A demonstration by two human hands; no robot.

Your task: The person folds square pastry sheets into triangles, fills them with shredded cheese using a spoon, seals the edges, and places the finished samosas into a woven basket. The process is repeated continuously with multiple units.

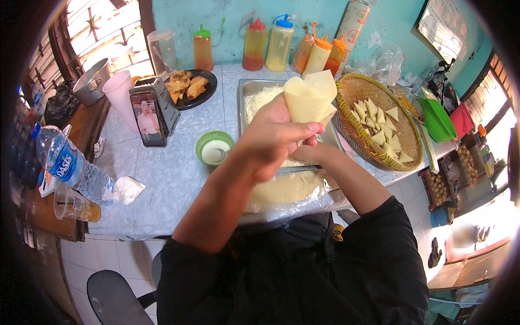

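My left hand [273, 130] is closed round a thin, pale pastry wrapper [310, 97] rolled into a cone, its wide end up. Lower down, my right hand [307, 153] reaches over the metal tray [242, 111] of shredded white filling [262, 100]; its fingers are hidden behind my left hand and wrist. Along the near table edge lies a stack of flat wrappers [287, 190] on clear plastic. Left of the tray stands a green bowl [205, 142] with white paste and a spoon. A woven basket [352, 86] on the right holds several folded pastry triangles [374, 116].
A phone [147, 120] leans on a stand at the left, near a pink cup [120, 97] and a black plate [208, 89] of fried food. Squeeze bottles [254, 46] line the wall. A water bottle [81, 168] lies tilted at the left edge. A green basket [437, 119] stands far right.
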